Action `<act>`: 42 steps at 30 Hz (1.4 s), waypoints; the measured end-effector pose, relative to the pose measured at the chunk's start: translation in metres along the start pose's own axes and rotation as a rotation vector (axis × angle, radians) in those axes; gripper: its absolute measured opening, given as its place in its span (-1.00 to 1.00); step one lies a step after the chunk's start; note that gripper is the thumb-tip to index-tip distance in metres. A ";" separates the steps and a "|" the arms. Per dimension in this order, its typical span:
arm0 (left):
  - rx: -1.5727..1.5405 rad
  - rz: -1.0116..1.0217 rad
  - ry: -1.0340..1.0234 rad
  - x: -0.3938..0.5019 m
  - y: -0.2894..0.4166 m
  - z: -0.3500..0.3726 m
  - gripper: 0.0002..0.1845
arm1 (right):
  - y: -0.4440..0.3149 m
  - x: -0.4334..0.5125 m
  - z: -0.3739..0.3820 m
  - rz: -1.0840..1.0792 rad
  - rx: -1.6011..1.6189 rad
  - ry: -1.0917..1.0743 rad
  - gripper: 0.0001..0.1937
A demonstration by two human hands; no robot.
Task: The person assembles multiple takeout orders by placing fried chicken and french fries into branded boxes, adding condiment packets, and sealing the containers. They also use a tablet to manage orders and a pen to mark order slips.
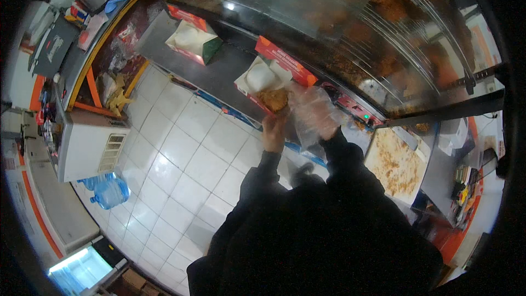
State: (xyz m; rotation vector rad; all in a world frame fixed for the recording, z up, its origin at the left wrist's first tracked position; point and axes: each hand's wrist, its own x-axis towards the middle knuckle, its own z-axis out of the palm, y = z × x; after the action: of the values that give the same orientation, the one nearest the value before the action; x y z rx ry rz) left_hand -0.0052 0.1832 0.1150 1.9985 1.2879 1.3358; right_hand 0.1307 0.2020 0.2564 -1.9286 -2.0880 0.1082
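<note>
An open red and white food carton (254, 96) sits on the dark counter, its red printed lid flap (285, 61) raised at the back. Inside it lie a rounded white bundle (261, 77) and a brown breaded piece of fried food (273, 99). My left hand (274, 131), bare, has its fingers curled at the carton's near corner. My right hand (316, 109) wears a loose clear plastic glove and is at the carton's right side, by the fried piece. Blur hides its fingers and whether they hold anything. A second open carton (191, 41) with a similar white bundle stands farther left.
A glass-fronted food display case (328, 16) rises behind the counter (160, 45). To the right, a crumb-covered white cutting board (394, 164) bears a wide-bladed knife (404, 137). Blue water jugs (110, 193) lie on the tiled floor (185, 172) beside a white appliance (92, 142).
</note>
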 end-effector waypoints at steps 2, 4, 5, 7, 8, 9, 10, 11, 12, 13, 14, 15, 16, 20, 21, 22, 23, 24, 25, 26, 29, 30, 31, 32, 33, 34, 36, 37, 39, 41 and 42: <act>-0.343 -0.210 0.026 -0.007 0.007 0.009 -0.77 | 0.000 -0.013 0.008 -0.148 -0.015 0.205 -0.77; -0.515 -0.406 -0.004 -0.015 0.016 0.015 -0.81 | -0.003 -0.021 0.028 0.011 -0.201 -0.020 -0.71; -0.501 -0.425 0.019 -0.018 0.022 0.017 -0.83 | -0.002 -0.021 0.036 0.104 -0.286 -0.114 -0.64; -0.332 -0.399 0.000 -0.020 0.032 0.016 -0.83 | 0.001 -0.025 0.035 0.135 -0.209 -0.130 -0.64; -0.354 -0.450 -0.019 -0.020 0.037 0.015 -0.83 | 0.007 -0.034 0.020 0.128 -0.124 -0.173 -0.62; -0.444 -0.555 -0.030 -0.018 0.038 0.012 -0.83 | 0.009 -0.038 0.001 0.091 0.133 -0.212 -0.59; -0.604 -0.690 0.013 -0.018 0.043 0.011 -0.85 | 0.017 -0.055 -0.033 0.007 0.438 -0.236 -0.54; -0.284 -0.294 -0.072 -0.015 0.044 0.009 -0.83 | 0.026 -0.078 -0.070 -0.048 0.725 -0.321 -0.48; 0.024 0.043 -0.003 -0.015 0.047 0.009 -0.81 | 0.047 -0.113 -0.123 -0.074 0.926 -0.409 -0.43; 0.062 0.067 -0.047 -0.016 0.049 0.009 -0.82 | 0.063 -0.147 -0.170 -0.032 0.997 -0.471 -0.43; 0.073 0.043 -0.073 -0.019 0.053 0.011 -0.82 | 0.075 -0.178 -0.205 0.027 0.996 -0.455 -0.44; 0.084 0.023 -0.097 -0.023 0.058 0.015 -0.82 | 0.087 -0.209 -0.237 0.113 0.943 -0.398 -0.44; 0.133 0.125 -0.075 -0.026 0.064 0.019 -0.86 | 0.097 -0.237 -0.258 0.218 0.841 -0.293 -0.45; 0.081 0.064 -0.155 -0.050 0.092 0.040 -0.84 | 0.109 -0.298 -0.292 0.531 0.295 0.261 -0.46; 0.083 0.115 -0.139 -0.053 0.097 0.045 -0.83 | 0.110 -0.307 -0.292 0.560 0.174 0.403 -0.46; 0.085 0.125 -0.139 -0.056 0.102 0.049 -0.82 | 0.112 -0.316 -0.289 0.577 0.072 0.545 -0.46; 0.077 0.068 -0.172 -0.057 0.105 0.052 -0.81 | 0.116 -0.327 -0.286 0.580 0.011 0.586 -0.46; 0.133 0.095 -0.177 -0.058 0.107 0.053 -0.80 | 0.123 -0.340 -0.277 0.635 -0.024 0.756 -0.46; 0.175 0.148 -0.160 -0.059 0.108 0.053 -0.78 | 0.133 -0.356 -0.264 0.740 -0.057 0.850 -0.46; 0.191 0.127 -0.204 -0.058 0.110 0.053 -0.73 | 0.145 -0.369 -0.245 0.769 0.126 0.791 -0.46; 0.085 0.028 -0.153 -0.060 0.116 0.047 -0.63 | 0.194 -0.390 -0.182 0.885 1.169 0.355 -0.64; 0.067 0.025 -0.147 -0.061 0.118 0.042 -0.65 | 0.206 -0.388 -0.163 0.863 1.224 0.234 -0.61; 0.042 0.013 -0.141 -0.062 0.122 0.039 -0.67 | 0.218 -0.375 -0.146 0.799 1.102 0.180 -0.57; 0.057 0.006 -0.127 -0.063 0.125 0.036 -0.67 | 0.231 -0.352 -0.126 0.697 0.814 0.205 -0.53; 0.076 0.000 -0.111 -0.063 0.130 0.034 -0.68 | 0.243 -0.322 -0.110 0.548 0.438 0.284 -0.49; 0.071 -0.034 -0.081 -0.063 0.135 0.033 -0.68 | 0.251 -0.289 -0.096 0.436 0.072 0.380 -0.45; 0.078 -0.011 -0.080 -0.062 0.145 0.031 -0.68 | 0.248 -0.260 -0.086 0.363 -0.430 0.297 -0.38; 0.055 -0.036 -0.077 -0.061 0.150 0.030 -0.67 | 0.243 -0.259 -0.090 0.283 -0.323 0.084 -0.33; 0.069 0.008 -0.047 -0.057 0.160 0.024 -0.70 | 0.229 -0.273 -0.105 0.217 -0.022 -0.537 -0.23; 0.059 -0.010 -0.048 -0.055 0.171 0.015 -0.74 | 0.223 -0.313 -0.135 0.234 0.624 -0.313 -0.21; 0.050 -0.029 -0.063 -0.053 0.177 0.010 -0.76 | 0.221 -0.322 -0.141 0.249 0.774 -0.157 -0.20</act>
State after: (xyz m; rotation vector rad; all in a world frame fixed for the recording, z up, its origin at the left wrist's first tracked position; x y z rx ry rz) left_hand 0.0802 0.0526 0.2150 2.0302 1.3283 1.2293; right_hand 0.3995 -0.1142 0.2820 -1.6844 -1.5206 0.9858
